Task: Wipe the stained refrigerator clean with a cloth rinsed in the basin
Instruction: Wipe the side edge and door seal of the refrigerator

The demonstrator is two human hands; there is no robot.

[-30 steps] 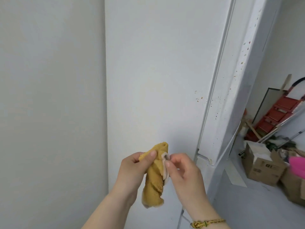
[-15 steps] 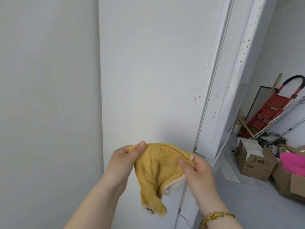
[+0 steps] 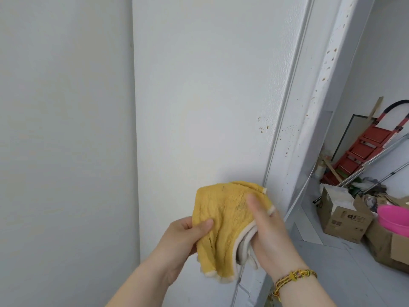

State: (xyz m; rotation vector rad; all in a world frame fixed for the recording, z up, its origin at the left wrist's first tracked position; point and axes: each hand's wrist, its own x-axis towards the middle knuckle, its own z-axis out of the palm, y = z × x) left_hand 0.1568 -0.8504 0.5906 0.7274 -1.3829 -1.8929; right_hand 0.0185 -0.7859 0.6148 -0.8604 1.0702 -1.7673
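Observation:
A yellow cloth [image 3: 223, 213] with a pale edge is spread between both hands in front of the white refrigerator [image 3: 199, 96]. My left hand [image 3: 186, 238] pinches its lower left part with thumb on top. My right hand [image 3: 267, 229] holds its right side, thumb lying across the yellow face, fingers behind the cloth. Small brown stain specks [image 3: 263, 126] dot the refrigerator's side near its right edge, and more run up the door edge [image 3: 327, 60]. A pink basin [image 3: 394, 220] sits at the far right.
A plain wall [image 3: 66, 140] fills the left. On the floor at the right stand cardboard boxes [image 3: 343, 216], a red step ladder [image 3: 367, 147], metal poles and other clutter. Grey floor [image 3: 332, 269] lies between me and the boxes.
The rolled cloth has been opened out flat between my hands. My right hand slid further over its right side, and the view has moved closer to the refrigerator.

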